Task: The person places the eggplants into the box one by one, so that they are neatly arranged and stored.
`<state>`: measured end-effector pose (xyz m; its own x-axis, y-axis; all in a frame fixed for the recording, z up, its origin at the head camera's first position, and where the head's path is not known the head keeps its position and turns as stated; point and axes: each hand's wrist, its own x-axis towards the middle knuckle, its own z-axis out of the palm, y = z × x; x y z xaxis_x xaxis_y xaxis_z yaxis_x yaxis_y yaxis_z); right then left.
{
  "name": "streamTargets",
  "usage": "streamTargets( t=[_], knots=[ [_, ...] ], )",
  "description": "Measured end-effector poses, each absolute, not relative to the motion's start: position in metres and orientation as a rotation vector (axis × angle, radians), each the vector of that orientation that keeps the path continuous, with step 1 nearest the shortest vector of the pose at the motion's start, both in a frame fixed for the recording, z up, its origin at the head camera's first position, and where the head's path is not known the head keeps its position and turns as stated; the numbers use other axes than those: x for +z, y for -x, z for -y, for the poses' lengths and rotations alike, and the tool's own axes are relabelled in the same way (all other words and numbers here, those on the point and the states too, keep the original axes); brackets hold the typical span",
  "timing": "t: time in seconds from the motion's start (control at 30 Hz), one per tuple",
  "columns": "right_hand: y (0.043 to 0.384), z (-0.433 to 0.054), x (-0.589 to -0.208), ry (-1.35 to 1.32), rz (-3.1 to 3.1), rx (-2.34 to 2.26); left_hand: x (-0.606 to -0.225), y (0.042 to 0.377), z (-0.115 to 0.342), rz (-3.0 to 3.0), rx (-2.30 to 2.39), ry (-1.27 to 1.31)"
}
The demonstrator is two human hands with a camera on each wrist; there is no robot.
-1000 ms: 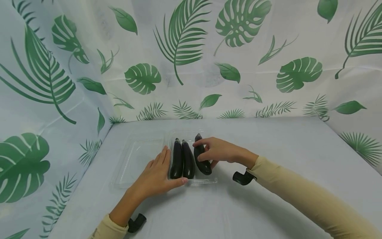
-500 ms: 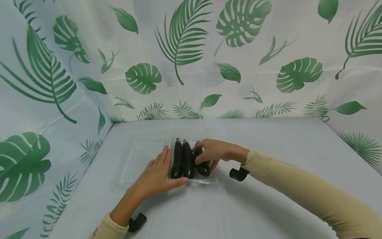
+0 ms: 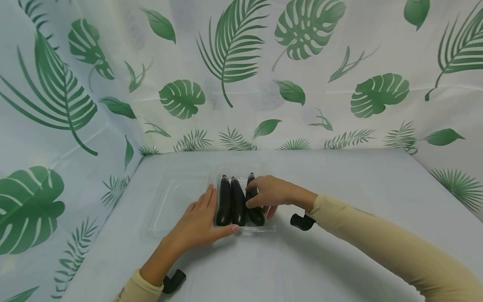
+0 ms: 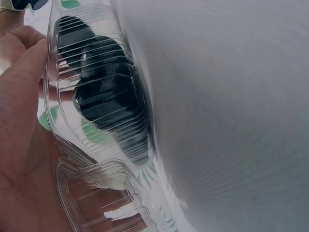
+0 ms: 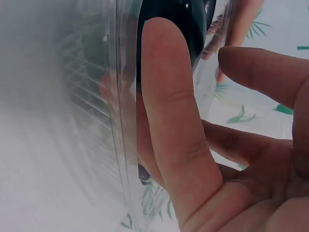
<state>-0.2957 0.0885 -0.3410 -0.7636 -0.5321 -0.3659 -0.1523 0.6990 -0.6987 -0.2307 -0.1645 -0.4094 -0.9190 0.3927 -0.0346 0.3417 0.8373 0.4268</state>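
A leaf-printed backdrop (image 3: 309,109) encloses a pale table (image 3: 339,180), on which a clear plastic container lies spread, its lid (image 3: 173,199) to the left of its tray (image 3: 260,229), presumably to leave the tray accessible from above. The left hand (image 3: 196,222) lies along the tray's left side, fingers straight and thumb stretched along the near edge, gripping no eggplant; it probably steadies the light plastic. The right hand (image 3: 272,191) has its fingers bent about the right eggplant (image 3: 256,216), thumb and index finger parted over it, seemingly to guide its position; how firmly they grip cannot be told. All the eggplants lie within the tray, stems away from the person, a lengthwise arrangement that likely suits their shape. The right one stands apart from the middle eggplant (image 3: 238,205) at the stem end; whether it bears fully on the tray floor is hidden. Count: one container of two halves, two hands, three eggplants, including the left eggplant (image 3: 224,205), and two black wrist pieces (image 3: 302,222).
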Motion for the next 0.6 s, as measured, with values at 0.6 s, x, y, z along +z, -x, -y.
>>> streamTargets(
  t=[0.6],
  knots=[
    [0.2860, -0.0984, -0.3437, 0.592, -2.443, -1.025, -0.4096, 0.2306, 0.1654, -2.895, 0.587, -0.607]
  ],
)
